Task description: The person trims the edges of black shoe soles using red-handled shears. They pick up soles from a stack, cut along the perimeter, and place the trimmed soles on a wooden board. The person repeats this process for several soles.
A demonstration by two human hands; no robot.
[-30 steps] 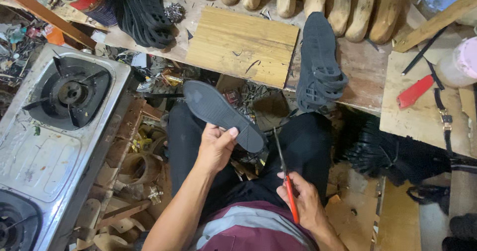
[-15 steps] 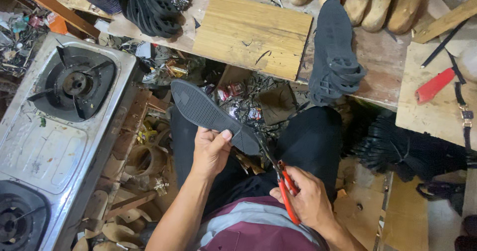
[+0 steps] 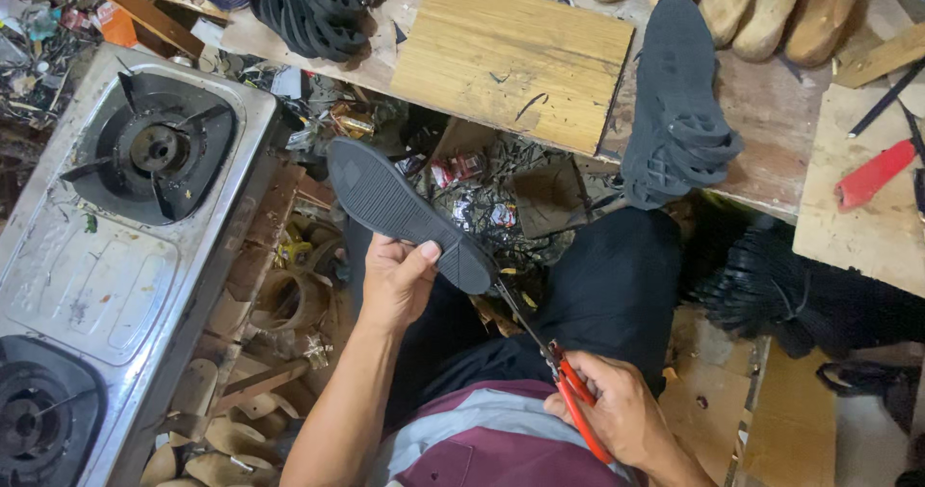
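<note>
Seen from above, a person sits with dark trousers and a maroon and grey shirt. Nearest the viewer, the right hand (image 3: 621, 415) is closed round the red handles of a pair of scissors (image 3: 554, 371); its grip is tight, and the thin blades point up and away from it to meet the near end of a black shoe sole (image 3: 405, 212). Just beyond and to the left of that grip, the left hand (image 3: 395, 280) pinches the sole, thumb on top, fingers underneath. The sole is flat, long and dark, with a fine ribbed tread, and it slants away from the left grip towards a steel gas stove (image 3: 125, 217).

Compared with half a second ago, the scissor blades now sit closer in at the sole's heel edge, and the sole is tilted a little further left.

Whether the blades are parted or shut is too small to tell. The fingers under the sole are hidden.

Farther off, a wooden table (image 3: 771, 150) carries a pale board (image 3: 515, 58), a black shoe upper (image 3: 674, 102), a stack of black soles (image 3: 308, 5) and a red-handled knife (image 3: 872, 174). A row of wooden shoe lasts (image 3: 752, 0) is cut off by the top edge.
</note>
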